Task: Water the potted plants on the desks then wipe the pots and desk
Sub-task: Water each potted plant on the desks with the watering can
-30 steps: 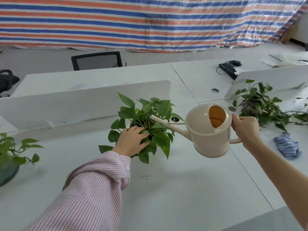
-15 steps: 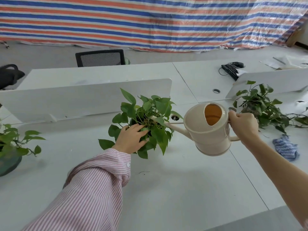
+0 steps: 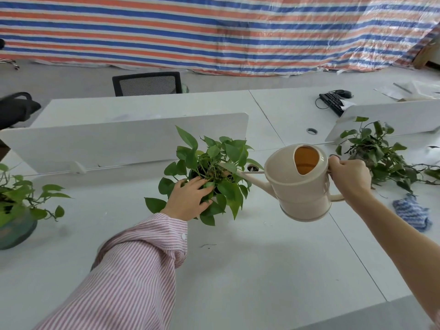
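**A:** Fingers [image 3: 342, 166] of the right hand [image 3: 350, 178] are curled round the watering can [image 3: 301, 184] handle; left hand [image 3: 188, 201] lies flat, holding leaves aside on the middle plant [image 3: 214, 172].

**B:** So watering's underway, I reckon. Next it needs more tilt, spout over the soil.

**A:** Count: three plants, left [image 3: 16, 206], middle, far right [image 3: 373, 151]. One can, one cloth [image 3: 410, 214] near right on the worktop [image 3: 262, 270].

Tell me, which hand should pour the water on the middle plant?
Probably the right hand: it grips the watering can, whose spout already reaches into the middle plant. The left hand rests among its leaves.
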### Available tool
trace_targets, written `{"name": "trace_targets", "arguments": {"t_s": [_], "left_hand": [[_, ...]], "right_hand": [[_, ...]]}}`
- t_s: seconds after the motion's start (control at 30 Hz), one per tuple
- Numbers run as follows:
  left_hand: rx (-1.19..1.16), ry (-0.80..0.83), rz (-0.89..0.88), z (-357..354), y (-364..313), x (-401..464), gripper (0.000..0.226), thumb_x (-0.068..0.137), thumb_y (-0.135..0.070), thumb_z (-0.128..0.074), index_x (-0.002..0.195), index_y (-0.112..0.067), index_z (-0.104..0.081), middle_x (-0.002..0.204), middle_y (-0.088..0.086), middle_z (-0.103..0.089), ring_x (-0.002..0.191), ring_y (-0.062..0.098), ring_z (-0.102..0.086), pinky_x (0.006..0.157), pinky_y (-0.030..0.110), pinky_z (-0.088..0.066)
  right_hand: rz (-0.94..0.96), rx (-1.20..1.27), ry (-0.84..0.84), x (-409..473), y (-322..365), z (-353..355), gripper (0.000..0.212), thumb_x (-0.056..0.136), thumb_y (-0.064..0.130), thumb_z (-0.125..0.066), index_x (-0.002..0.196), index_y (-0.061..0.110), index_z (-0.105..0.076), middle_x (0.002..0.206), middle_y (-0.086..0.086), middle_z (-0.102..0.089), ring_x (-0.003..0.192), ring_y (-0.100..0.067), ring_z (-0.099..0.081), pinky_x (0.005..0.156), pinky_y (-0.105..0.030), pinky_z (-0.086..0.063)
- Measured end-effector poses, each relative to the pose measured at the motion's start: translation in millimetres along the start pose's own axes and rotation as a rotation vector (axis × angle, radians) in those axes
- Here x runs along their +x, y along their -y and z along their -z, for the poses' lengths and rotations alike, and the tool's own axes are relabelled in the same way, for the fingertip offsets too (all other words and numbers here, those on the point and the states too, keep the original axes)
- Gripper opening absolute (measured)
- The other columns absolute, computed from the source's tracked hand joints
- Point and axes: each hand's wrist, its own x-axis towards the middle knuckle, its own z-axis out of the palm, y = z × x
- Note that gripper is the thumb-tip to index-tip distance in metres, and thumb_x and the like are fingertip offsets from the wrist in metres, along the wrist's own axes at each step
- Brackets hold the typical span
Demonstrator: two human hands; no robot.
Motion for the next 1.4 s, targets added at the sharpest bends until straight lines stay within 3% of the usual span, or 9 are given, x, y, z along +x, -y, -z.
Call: {"name": "trace_targets", "arguments": {"t_s": [0.57, 0.77, 1.4], "left_hand": [[-0.033, 0.002, -0.012, 3.8, -2.0, -3.8, 0.047, 0.095, -0.043, -0.042, 0.140, -0.030, -0.039, 0.151, -0.003, -0.031, 0.142, 0.017, -0.022, 0.114, 0.045, -0.016], [-0.040, -0.007, -0.019, 4.5, -1.2, -4.0, 0.046, 0.095, -0.043, -0.042, 0.139, -0.029, -0.040, 0.151, -0.003, -0.032, 0.141, 0.017, -0.023, 0.113, 0.044, -0.016], [-0.053, -0.011, -0.016, 2.6, 2.4, -3.4, 0.046, 0.095, -0.042, -0.043, 0.138, -0.029, -0.041, 0.150, -0.003, -0.032, 0.141, 0.016, -0.023, 0.113, 0.045, -0.015]], "right_hand": [[-0.016, 0.001, -0.032, -4.0, 7.6, -0.7, 0.039, 0.085, 0.022, -0.044, 0.050, 0.004, -0.042, 0.052, -0.008, -0.035, 0.051, -0.023, -0.034, 0.057, -0.032, -0.030], [-0.039, -0.014, -0.040, -2.3, 12.4, -0.3, 0.040, 0.084, 0.021, -0.045, 0.046, 0.011, -0.034, 0.048, -0.004, -0.032, 0.047, -0.021, -0.030, 0.049, -0.028, -0.025], [-0.022, -0.046, -0.041, 0.8, 13.9, -0.1, 0.042, 0.085, 0.020, -0.044, 0.045, 0.009, -0.034, 0.047, -0.005, -0.032, 0.046, -0.022, -0.031, 0.049, -0.028, -0.026]]}}
